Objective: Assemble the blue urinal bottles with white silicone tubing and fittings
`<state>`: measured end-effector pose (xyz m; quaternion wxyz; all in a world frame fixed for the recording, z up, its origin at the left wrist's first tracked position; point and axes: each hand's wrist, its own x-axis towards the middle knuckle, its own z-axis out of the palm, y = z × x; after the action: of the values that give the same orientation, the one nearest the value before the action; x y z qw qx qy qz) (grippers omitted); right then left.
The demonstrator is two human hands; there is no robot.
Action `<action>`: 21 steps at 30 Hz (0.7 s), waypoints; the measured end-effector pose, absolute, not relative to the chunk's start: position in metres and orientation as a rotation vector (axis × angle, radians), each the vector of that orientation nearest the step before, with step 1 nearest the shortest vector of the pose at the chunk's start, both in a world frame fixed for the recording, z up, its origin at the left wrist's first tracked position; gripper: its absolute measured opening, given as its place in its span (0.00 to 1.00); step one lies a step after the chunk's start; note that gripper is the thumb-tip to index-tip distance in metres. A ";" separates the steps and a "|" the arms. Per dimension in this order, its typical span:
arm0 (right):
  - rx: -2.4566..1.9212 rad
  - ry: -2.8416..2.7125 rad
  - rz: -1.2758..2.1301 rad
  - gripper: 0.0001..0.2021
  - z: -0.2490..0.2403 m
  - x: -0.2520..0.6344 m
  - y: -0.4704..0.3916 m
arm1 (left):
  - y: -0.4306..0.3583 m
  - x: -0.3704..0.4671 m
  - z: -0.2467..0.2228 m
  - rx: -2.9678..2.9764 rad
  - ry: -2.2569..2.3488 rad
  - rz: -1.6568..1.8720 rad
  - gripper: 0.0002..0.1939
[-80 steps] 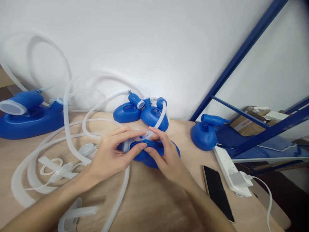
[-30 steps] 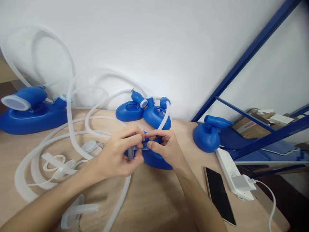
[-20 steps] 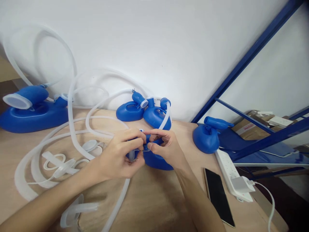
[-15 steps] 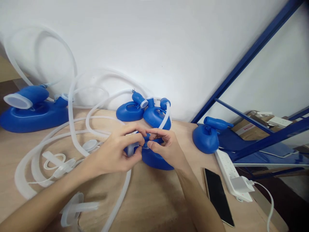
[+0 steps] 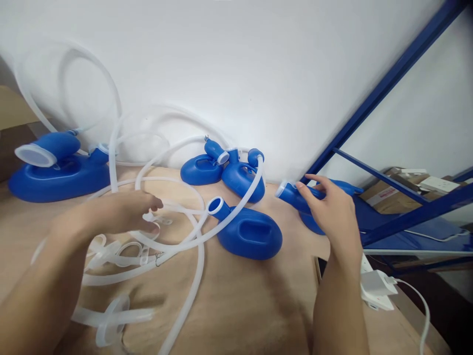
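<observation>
My left hand hovers over the tubing at the left, its thumb and fingers apart beside a small translucent cap. At the right, my right hand has its thumb and fingers around a blue spout piece with a white rim, beside another blue spout and above a blue bottle. Between my hands a blue bottle lies on the table, its round mouth facing up and left. A clear tube crosses its neck.
Two blue bottles with spouts stand by the wall, and a larger one is at the far left. Loose translucent fittings lie at the lower left. A phone, a power strip and a blue metal rack are at the right.
My hands have parted from their meeting point over the middle bottle. The left moved left; the right moved right with the blue spout piece. The bottle's mouth now shows, and the tube lies across its neck.
</observation>
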<state>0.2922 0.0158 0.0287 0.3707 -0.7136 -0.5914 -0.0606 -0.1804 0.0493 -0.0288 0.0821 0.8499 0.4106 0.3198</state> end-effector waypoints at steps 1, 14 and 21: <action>-1.910 -1.539 -0.137 0.26 0.023 0.300 0.023 | 0.058 -0.187 -0.036 2.589 1.261 0.811 0.14; -1.990 -2.136 0.471 0.28 -0.043 0.312 0.076 | 0.114 -0.210 -0.067 2.379 1.600 0.103 0.13; -2.090 -2.341 0.451 0.28 0.005 0.298 0.031 | 0.131 -0.196 -0.066 2.055 1.830 -0.353 0.19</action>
<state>0.2977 0.0308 0.0045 -0.0143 -0.6592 -0.7383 0.1421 -0.1958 0.1311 -0.0660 0.1828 0.7283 0.6485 -0.1251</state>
